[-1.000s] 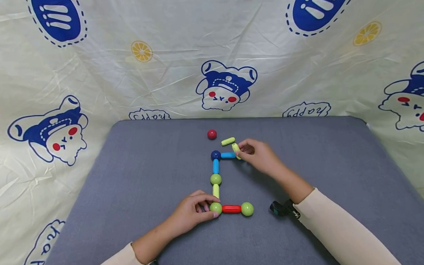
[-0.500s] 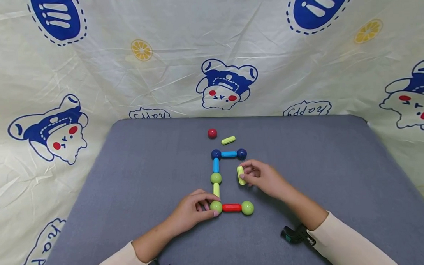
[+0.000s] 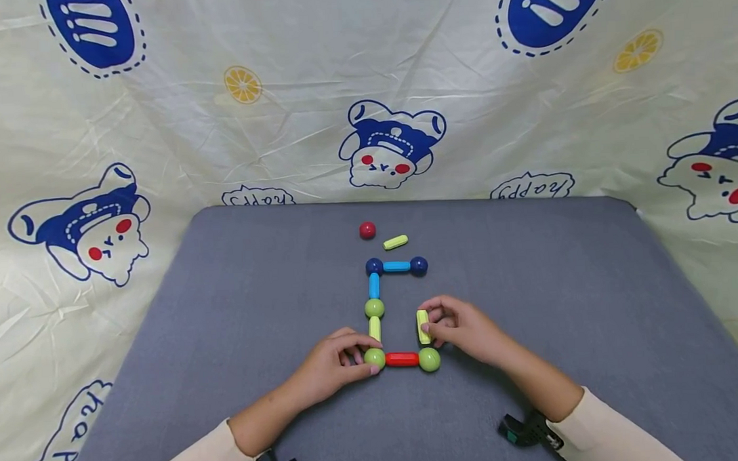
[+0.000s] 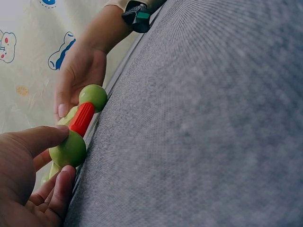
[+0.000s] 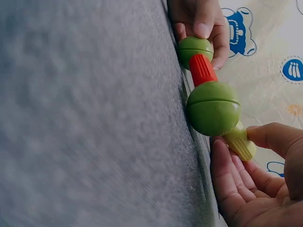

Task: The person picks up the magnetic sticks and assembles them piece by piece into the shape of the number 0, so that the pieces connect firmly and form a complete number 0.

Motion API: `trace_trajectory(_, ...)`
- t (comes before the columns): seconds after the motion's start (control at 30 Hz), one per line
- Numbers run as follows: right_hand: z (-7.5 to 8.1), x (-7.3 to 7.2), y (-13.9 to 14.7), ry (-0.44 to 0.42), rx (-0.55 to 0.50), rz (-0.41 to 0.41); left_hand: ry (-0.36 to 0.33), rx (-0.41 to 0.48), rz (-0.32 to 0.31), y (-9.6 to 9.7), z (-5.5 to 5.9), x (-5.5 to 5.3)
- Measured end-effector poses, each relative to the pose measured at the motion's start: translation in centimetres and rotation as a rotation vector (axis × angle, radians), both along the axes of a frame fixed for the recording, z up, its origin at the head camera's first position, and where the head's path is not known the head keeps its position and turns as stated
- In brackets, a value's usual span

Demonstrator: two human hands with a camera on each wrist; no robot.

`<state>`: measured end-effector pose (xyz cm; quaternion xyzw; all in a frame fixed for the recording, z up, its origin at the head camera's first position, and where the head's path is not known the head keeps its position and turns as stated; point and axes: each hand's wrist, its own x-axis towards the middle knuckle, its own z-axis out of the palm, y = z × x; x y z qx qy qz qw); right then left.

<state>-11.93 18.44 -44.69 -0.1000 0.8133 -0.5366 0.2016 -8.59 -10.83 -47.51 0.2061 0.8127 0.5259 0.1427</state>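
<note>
My left hand (image 3: pixel 334 367) pinches the near-left green ball (image 3: pixel 375 358) between thumb and fingers. A red rod (image 3: pixel 401 359) joins that ball to another green ball (image 3: pixel 430 360) on the right. My right hand (image 3: pixel 466 327) pinches a yellow-green rod (image 3: pixel 423 327), its lower end close above the right green ball; in the right wrist view the rod (image 5: pixel 240 143) appears to meet that ball. From the left ball run a yellow-green rod (image 3: pixel 375 328), a green ball (image 3: pixel 374 307), a blue rod (image 3: pixel 373 285), a dark blue ball (image 3: pixel 374 266), a blue rod (image 3: pixel 397 266) and a dark blue ball (image 3: pixel 418 266).
A loose red ball (image 3: pixel 367 230) and a loose yellow-green rod (image 3: pixel 396 242) lie beyond the joined pieces. All rest on a grey cloth-covered table (image 3: pixel 273 274). A printed curtain (image 3: pixel 305 144) hangs behind its back edge.
My right hand has brought the yellow-green rod toward me, from beside the far dark blue ball to the near-right green ball. My left hand has stayed on its ball.
</note>
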Motion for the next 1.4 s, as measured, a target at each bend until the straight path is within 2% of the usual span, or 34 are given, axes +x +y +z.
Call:
trace_trajectory(0.3, -0.9, 0.2, 0.2, -0.039, -0.032, -0.017, 0.001, -0.022, 0.001, 0.0, 0.1, -0.1)
trace_trajectory(0.6, -1.5, 0.3, 0.3, -0.017, -0.026, -0.005, -0.005, -0.026, 0.002, 0.0, 0.2, -0.1)
trace_trajectory(1.07, -1.5, 0.3, 0.2, -0.029, -0.031, -0.002, -0.003, -0.01, 0.004, -0.1, 0.5, 0.1)
trace_trajectory(1.23, -1.5, 0.3, 0.2, -0.031, -0.029, -0.007, -0.032, 0.016, 0.029, -0.1, 0.4, 0.1)
trace_trajectory(1.4, -1.5, 0.3, 0.2, -0.03, -0.021, -0.011, -0.09, 0.074, 0.083, -0.1, 0.4, 0.0)
